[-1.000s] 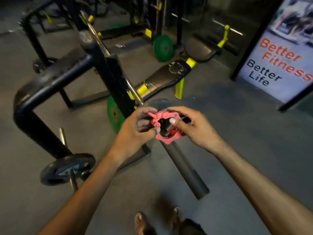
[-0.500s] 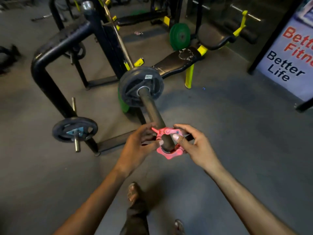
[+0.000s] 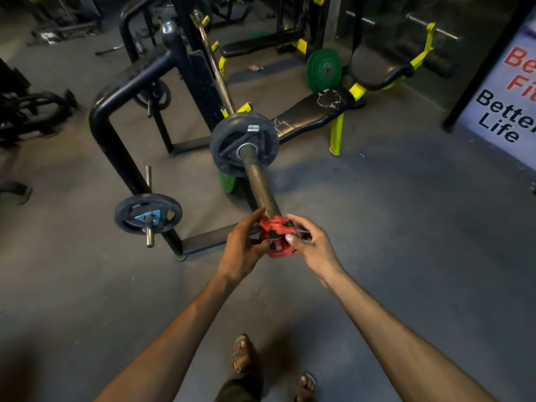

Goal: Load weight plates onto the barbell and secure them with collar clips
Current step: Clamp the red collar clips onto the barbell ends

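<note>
A barbell rests on a black rack, and its thick dark sleeve (image 3: 259, 181) points toward me. One black weight plate (image 3: 244, 144) sits on the sleeve, pushed up against the bar's shoulder. A red collar clip (image 3: 277, 236) is at the near tip of the sleeve, around its end. My left hand (image 3: 243, 248) grips the clip from the left. My right hand (image 3: 311, 246) pinches it from the right, thumb on its front face. The sleeve's end is hidden behind the clip and my fingers.
A small black plate (image 3: 148, 214) hangs on a storage peg of the rack (image 3: 116, 146) at my left. A green plate (image 3: 227, 182) leans under the bar. A black and yellow bench (image 3: 314, 111) and green plates (image 3: 323, 69) stand beyond. My sandalled feet (image 3: 242, 353) are below.
The clip has come back along the sleeve, from partway up the shaft to its near tip, both hands still on it. The view has pulled back and shows more of the rack.
</note>
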Motion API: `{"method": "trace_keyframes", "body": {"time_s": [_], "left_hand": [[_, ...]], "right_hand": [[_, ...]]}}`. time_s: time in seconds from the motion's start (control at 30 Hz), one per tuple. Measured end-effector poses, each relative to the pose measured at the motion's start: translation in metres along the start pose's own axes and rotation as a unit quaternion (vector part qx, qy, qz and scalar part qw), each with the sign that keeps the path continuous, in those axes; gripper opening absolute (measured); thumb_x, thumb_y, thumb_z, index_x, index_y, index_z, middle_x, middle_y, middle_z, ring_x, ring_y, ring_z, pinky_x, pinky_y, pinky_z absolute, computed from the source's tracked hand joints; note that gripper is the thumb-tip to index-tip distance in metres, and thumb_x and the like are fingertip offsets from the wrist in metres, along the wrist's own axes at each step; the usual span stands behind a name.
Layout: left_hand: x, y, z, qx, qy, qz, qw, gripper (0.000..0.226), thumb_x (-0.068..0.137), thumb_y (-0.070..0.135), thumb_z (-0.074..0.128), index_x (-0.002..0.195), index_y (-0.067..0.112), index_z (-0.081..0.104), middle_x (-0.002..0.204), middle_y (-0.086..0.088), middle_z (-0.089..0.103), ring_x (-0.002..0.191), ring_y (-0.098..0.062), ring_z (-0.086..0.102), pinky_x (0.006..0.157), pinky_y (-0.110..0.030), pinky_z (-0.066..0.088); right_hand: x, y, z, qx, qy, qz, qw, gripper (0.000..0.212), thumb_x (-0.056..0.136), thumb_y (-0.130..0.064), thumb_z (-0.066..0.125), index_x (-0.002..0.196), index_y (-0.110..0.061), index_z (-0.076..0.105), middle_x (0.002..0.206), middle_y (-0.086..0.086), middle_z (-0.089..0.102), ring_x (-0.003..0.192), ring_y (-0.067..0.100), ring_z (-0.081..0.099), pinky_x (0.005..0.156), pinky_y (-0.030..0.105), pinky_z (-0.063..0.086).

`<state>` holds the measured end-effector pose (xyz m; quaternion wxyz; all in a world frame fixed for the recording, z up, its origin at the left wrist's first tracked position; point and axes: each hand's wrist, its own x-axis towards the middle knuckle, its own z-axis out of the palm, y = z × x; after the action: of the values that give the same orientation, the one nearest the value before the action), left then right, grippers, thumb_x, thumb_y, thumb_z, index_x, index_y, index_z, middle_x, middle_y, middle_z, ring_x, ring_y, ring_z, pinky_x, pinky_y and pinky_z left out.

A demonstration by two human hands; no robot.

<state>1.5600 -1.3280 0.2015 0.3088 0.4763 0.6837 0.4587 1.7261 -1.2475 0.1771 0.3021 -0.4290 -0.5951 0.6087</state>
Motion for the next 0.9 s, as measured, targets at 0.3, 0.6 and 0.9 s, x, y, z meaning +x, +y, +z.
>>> {"method": "trace_keyframes", "body": {"time_s": [0.3,0.6,0.9], "left_hand": [[-0.007,-0.015,0.01,0.016,0.021,0.057,0.998,0.071,0.083,-0.002,0.069,0.147,0.019,0.048,0.133,-0.002,0.062,0.118,-0.013,0.063,0.09,-0.027,0.058],[0.014,-0.025,0.013,0.014,0.045,0.068,0.997,0.069,0.092,-0.003,0.064,0.154,0.016,0.039,0.14,0.01,0.058,0.124,-0.008,0.061,0.097,-0.029,0.056],[0.052,-0.038,0.001,-0.071,0.05,-0.034,0.996,0.048,0.091,0.017,0.073,0.138,0.012,0.059,0.12,-0.002,0.073,0.108,-0.008,0.071,0.09,-0.034,0.061]], "right_hand": [[0.003,0.011,-0.007,-0.051,-0.01,-0.048,0.997,0.046,0.095,-0.006,0.068,0.135,-0.029,0.066,0.137,-0.003,0.063,0.129,0.011,0.058,0.113,0.042,0.049],[0.022,0.012,0.005,-0.132,0.027,-0.052,0.99,0.055,0.098,-0.003,0.063,0.145,-0.033,0.058,0.138,-0.008,0.067,0.123,0.012,0.066,0.102,0.045,0.057],[0.053,-0.025,0.036,-0.194,0.02,-0.019,0.981,0.057,0.097,-0.05,0.062,0.146,-0.025,0.053,0.135,0.001,0.068,0.121,0.02,0.065,0.088,0.024,0.046]]}}
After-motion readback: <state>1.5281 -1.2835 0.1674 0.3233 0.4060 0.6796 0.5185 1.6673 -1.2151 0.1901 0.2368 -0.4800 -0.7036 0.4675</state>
